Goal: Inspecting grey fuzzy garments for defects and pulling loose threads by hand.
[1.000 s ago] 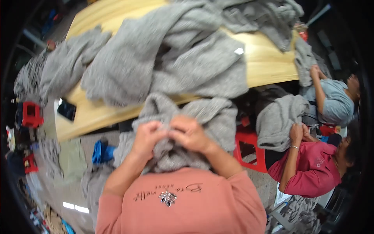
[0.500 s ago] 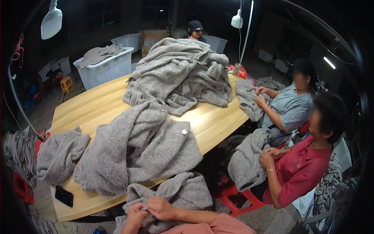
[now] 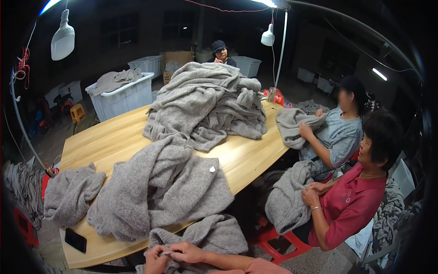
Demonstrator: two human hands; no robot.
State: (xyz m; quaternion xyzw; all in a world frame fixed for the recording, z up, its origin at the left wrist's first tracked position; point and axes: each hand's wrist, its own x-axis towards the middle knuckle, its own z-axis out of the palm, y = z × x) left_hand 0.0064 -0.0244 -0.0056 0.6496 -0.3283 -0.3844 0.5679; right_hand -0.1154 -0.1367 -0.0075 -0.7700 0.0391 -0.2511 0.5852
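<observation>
Close to my body at the table's front edge lies a grey knitted garment (image 3: 219,235), partly in my lap and partly against the tabletop. My left hand (image 3: 157,259) pinches its edge with closed fingers. Right beside it, my right hand (image 3: 187,252) also grips the knit, thumb and fingers pressed together. The fingertips nearly meet, and the bit of fabric between them is too small to make out well. Just beyond, a larger grey knitted garment (image 3: 123,196) is spread in folds on the table, with a small white scrap (image 3: 212,169) on it.
A tall heap of grey knits (image 3: 200,100) covers the far part of the wooden table (image 3: 105,130). A black phone (image 3: 75,240) and a smaller knit bundle (image 3: 73,194) lie at left. Two people at right handle knits; a third sits behind the heap. A white bin (image 3: 123,93) stands beyond.
The view has tilted up, so the scene sits lower. My hands stay together on the garment's edge. The person in grey has raised one hand, lifting part of their knit.
</observation>
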